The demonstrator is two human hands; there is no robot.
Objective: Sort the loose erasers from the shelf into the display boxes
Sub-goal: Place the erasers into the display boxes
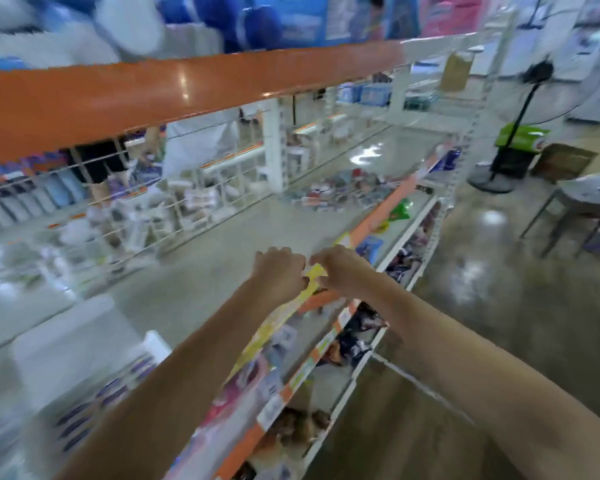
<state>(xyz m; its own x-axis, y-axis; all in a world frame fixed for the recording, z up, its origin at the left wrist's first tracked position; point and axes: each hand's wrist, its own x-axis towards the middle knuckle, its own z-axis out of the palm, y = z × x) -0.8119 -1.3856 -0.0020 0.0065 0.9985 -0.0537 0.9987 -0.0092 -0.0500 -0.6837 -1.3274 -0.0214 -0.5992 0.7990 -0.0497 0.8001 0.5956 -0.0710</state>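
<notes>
This is a shop aisle, and the whole view is smeared with motion blur. A pale, glossy shelf [201,258] runs from seven o'clock up toward one o'clock, with an orange-edged upper shelf [174,88] slanting across the top and a white wire back panel [125,188] beneath it. To the right lies a shiny concrete floor [499,289] with a black standing fan [513,133] at two o'clock and a grey stool [579,202] at three o'clock.

A heap of small mixed packets [347,192], possibly the loose erasers, though too blurred to tell, lies on the shelf at one o'clock, well apart from the hands. At eight o'clock stands a white display box [80,348] with dark blue items [94,407] showing in it. Lower shelves at five o'clock hold dark blurred goods [354,337].

At centre, the left hand [279,275] and right hand [343,271] meet nearly knuckle to knuckle, fingers curled, over a yellow strip [312,284] on the shelf front. Whether they pinch it, I cannot tell.
</notes>
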